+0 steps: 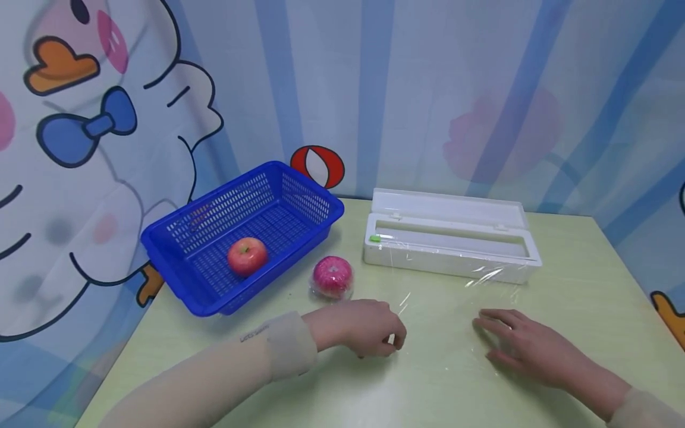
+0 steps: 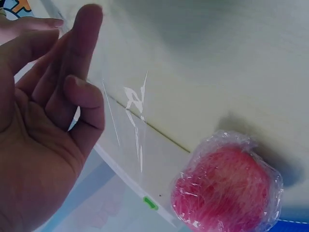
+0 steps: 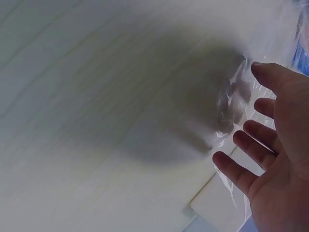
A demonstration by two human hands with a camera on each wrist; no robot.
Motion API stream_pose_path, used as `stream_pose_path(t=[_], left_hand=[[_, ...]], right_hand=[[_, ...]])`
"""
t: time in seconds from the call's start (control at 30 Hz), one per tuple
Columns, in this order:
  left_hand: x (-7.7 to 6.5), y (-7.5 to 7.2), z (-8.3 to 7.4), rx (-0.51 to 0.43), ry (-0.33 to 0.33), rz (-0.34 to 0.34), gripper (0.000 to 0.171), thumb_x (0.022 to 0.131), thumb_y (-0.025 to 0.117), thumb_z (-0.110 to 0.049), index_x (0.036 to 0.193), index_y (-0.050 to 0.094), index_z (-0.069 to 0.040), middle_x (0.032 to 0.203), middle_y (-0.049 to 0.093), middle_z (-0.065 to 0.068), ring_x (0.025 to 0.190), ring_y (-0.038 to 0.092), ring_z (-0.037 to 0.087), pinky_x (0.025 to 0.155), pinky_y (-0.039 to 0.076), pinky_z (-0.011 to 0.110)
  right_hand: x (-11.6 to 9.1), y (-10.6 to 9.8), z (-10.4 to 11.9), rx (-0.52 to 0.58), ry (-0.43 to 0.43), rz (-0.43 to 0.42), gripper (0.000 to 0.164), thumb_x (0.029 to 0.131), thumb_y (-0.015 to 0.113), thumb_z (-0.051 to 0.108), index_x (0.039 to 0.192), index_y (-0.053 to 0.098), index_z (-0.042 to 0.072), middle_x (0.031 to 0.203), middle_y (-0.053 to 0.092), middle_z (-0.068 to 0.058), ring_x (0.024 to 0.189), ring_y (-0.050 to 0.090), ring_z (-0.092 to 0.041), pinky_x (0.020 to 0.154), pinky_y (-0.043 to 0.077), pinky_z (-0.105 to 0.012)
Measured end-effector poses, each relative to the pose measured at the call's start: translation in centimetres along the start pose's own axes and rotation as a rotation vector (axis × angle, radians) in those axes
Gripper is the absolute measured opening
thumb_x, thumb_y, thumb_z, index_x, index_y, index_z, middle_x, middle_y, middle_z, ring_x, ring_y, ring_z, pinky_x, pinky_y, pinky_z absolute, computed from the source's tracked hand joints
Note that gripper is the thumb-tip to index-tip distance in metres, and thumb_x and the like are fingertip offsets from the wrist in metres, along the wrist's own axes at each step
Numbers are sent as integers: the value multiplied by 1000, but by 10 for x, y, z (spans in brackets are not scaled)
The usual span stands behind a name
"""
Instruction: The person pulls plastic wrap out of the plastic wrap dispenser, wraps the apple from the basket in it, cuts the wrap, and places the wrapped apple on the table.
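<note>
A thin sheet of clear cling film (image 1: 487, 273) runs from a long white dispenser box (image 1: 446, 261) toward both hands. My left hand (image 1: 371, 327) hovers over the table near it, fingers loosely bent, and in the left wrist view no film shows between the fingertips. The right hand (image 1: 530, 351) has its fingers spread and rather straight. Crinkled film (image 3: 227, 104) lies close by its fingertips in the right wrist view; whether they touch is unclear. Just beyond the left hand sits a round pink-red fruit (image 1: 333, 277) wrapped in clear film.
A blue plastic basket (image 1: 316, 235) stands at the left with a red apple (image 1: 247, 257) in it. The box's lid (image 1: 449, 208) is raised at the back, and a green slider (image 1: 375, 238) sits at its left end. A patterned curtain hangs behind the table.
</note>
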State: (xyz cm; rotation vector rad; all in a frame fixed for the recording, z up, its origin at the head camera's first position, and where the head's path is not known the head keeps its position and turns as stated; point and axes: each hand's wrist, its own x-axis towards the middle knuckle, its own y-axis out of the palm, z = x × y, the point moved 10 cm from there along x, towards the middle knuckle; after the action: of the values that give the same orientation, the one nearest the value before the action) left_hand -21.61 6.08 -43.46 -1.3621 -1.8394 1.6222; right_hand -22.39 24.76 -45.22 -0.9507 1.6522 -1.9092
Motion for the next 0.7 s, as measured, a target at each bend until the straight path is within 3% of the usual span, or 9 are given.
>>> stream_pose_path(t=[0.1, 0.23, 0.43, 0.57, 0.7], left_hand=[[-5, 8, -2, -99, -13, 39, 8, 91, 59, -14, 92, 61, -22, 82, 55, -13, 46, 53, 1, 65, 39, 16], [-8, 12, 1, -211, -50, 54, 10, 91, 61, -10, 88, 57, -19, 78, 54, -10, 43, 54, 5, 66, 40, 15], [-12, 15, 12, -260, -142, 31, 14, 90, 60, -7, 83, 54, -18, 70, 56, -5, 41, 54, 9, 61, 41, 15], [-6, 10, 14, -177, -128, -16, 16, 91, 61, -15, 80, 52, -22, 65, 56, -8, 44, 52, 5, 55, 42, 19], [13, -13, 14, 128, -57, -183, 10, 89, 65, -31, 89, 56, -27, 77, 53, -15, 66, 50, 2, 60, 40, 18]], right_hand=[[-4, 4, 0, -7, 10, 11, 57, 79, 72, 35, 129, 52, 17, 129, 47, -5, 114, 48, -24, 80, 48, -43], [-9, 6, 2, -9, 23, 22, 55, 80, 72, 37, 128, 52, 18, 129, 48, -5, 113, 48, -24, 81, 48, -43], [-21, 2, 7, -36, 25, 25, 59, 79, 72, 41, 129, 52, 18, 131, 47, -3, 112, 49, -23, 81, 48, -42], [-28, -2, 10, -49, 28, 31, 60, 77, 73, 43, 128, 53, 18, 131, 46, -1, 111, 50, -22, 81, 47, -42], [-33, -2, 9, -50, 42, 54, 59, 77, 74, 45, 126, 55, 19, 130, 48, -1, 109, 51, -23, 81, 48, -42]])
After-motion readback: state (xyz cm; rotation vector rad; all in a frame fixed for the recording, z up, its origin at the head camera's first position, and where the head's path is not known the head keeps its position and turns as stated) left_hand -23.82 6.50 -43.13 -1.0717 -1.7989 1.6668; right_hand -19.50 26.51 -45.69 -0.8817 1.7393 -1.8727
